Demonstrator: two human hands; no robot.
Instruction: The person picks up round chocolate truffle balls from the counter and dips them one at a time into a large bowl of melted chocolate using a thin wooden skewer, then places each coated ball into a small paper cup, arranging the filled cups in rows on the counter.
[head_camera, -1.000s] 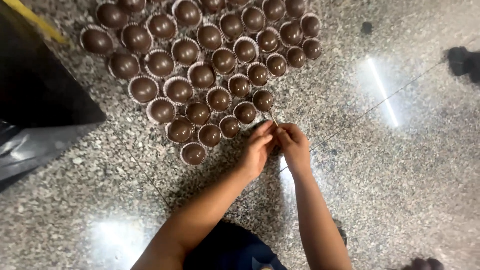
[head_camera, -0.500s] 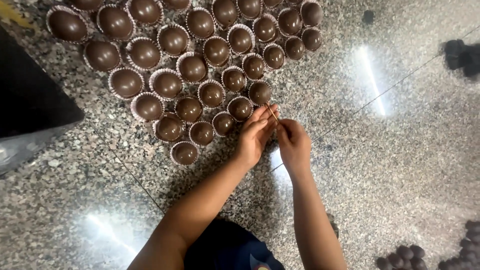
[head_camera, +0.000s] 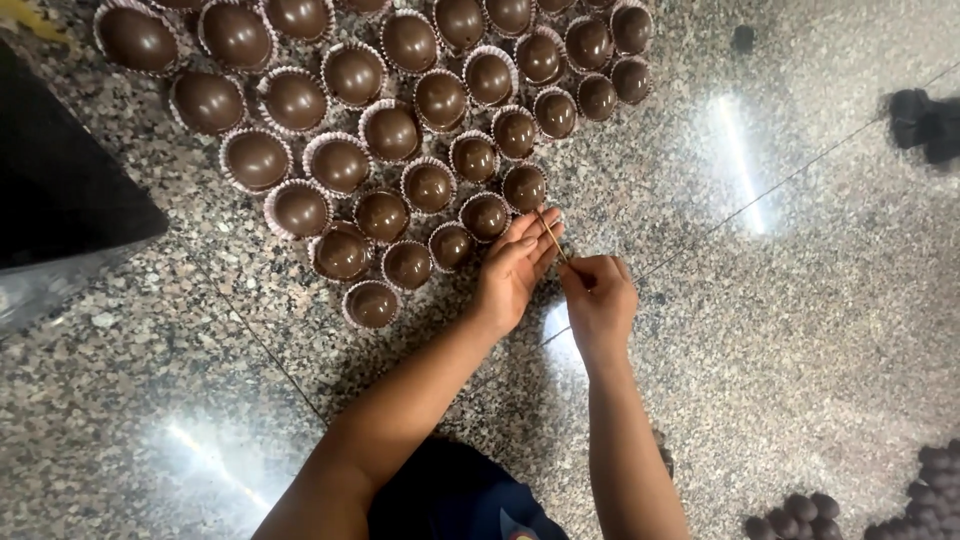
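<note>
The speckled granite surface (head_camera: 780, 330) fills your view. Across its upper left lie rows of dark chocolate domes (head_camera: 390, 130), each seated in a pale fluted paper cup. A black slab (head_camera: 60, 190) sits at the left edge, and bare chocolate balls (head_camera: 800, 510) cluster at the lower right. Your left hand (head_camera: 515, 268), fingers loosely curled, touches a thin stick (head_camera: 553, 238) just beside the nearest dome (head_camera: 524, 186). Your right hand (head_camera: 598, 300) pinches the stick's lower end.

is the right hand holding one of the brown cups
No, the right hand pinches a thin stick beside the left hand, apart from the brown cups on the floor.
</note>
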